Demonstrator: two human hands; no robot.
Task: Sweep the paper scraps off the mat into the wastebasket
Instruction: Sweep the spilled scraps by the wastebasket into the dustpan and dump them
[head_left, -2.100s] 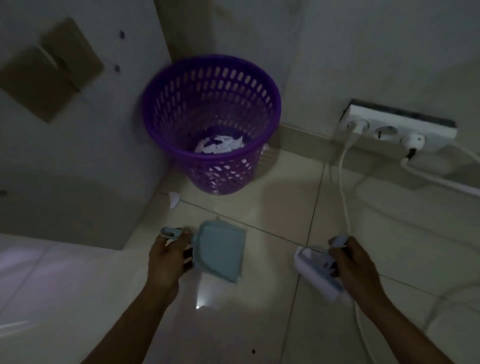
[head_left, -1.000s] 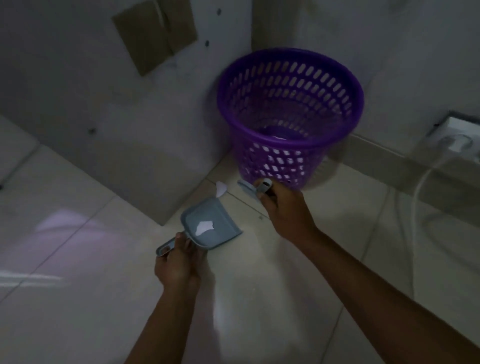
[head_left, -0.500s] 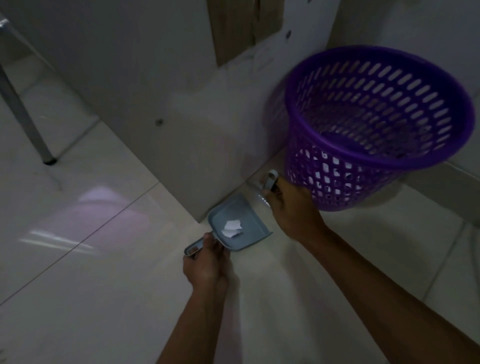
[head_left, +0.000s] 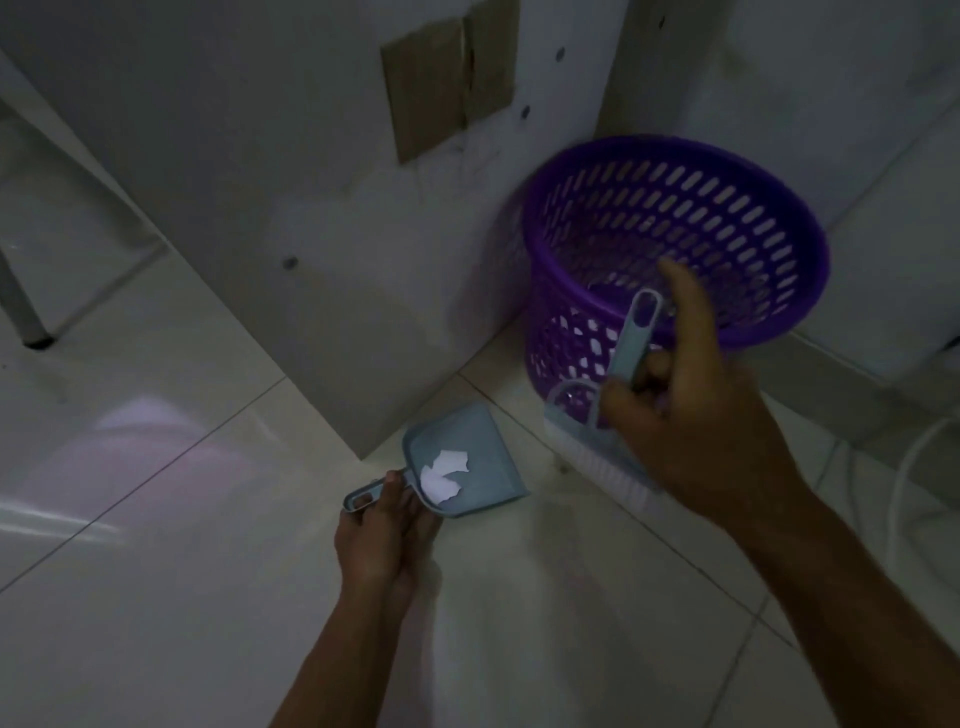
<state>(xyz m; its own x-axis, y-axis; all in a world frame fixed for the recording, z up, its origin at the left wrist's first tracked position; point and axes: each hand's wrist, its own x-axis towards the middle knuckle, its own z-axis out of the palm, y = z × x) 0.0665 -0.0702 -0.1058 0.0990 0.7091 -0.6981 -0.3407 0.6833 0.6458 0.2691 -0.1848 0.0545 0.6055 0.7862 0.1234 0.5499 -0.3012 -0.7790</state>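
Paper scraps (head_left: 443, 474), white and torn, lie in the pan of a small pale-blue dustpan (head_left: 470, 457), near its handle end. The dustpan sits low over the glossy pale floor tiles (head_left: 156, 597), its open lip pointing up and to the right, just beside the foot of a grey wall panel (head_left: 260, 156). Left hand (head_left: 384, 535): fingers curled around the short looped handle of the dustpan, thumb on top, gripping it from below and behind. To the right of the pan, a pale-blue hand brush (head_left: 613, 415) is held with its white bristles pointing down toward the floor and its handle slanting up and to the right, the tip reaching in front of the basket wall. Right hand (head_left: 696, 415): closed around the lower part of the brush handle, with the index finger extended upward rather than wrapped. Brush and dustpan are near each other but apart. Behind the brush stands a purple perforated wastebasket (head_left: 675, 244), upright on the floor in the corner where the panel meets the far wall; its interior is dim, and what it contains cannot be told. A brown patch of cardboard-like material (head_left: 447, 83) is fixed high on the panel. A dark-tipped furniture leg (head_left: 21, 306) stands at the far left, and a white cable (head_left: 914, 467) loops along the floor at the right edge. Lighting is low throughout.
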